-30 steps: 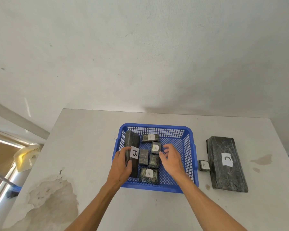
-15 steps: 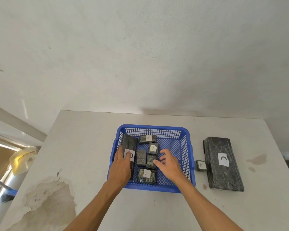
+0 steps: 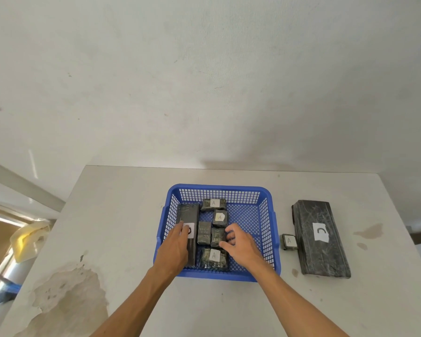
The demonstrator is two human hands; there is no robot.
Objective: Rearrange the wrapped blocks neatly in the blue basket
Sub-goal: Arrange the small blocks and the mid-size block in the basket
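Right hand (image 3: 241, 242) curled, fingertips on a small unlabelled black wrapped block (image 3: 218, 237) mid blue plastic mesh basket (image 3: 267, 229), grip unconfirmed, left hand (image 3: 176, 244) flat on the long black block (image 3: 188, 220); mid-sort, next nudge it square to neighbours.

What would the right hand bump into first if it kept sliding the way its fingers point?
Probably the small unlabelled block in the blue basket: the right hand has its fingers pointing left at that block's side, seemingly touching it already, though depth is hard to judge.
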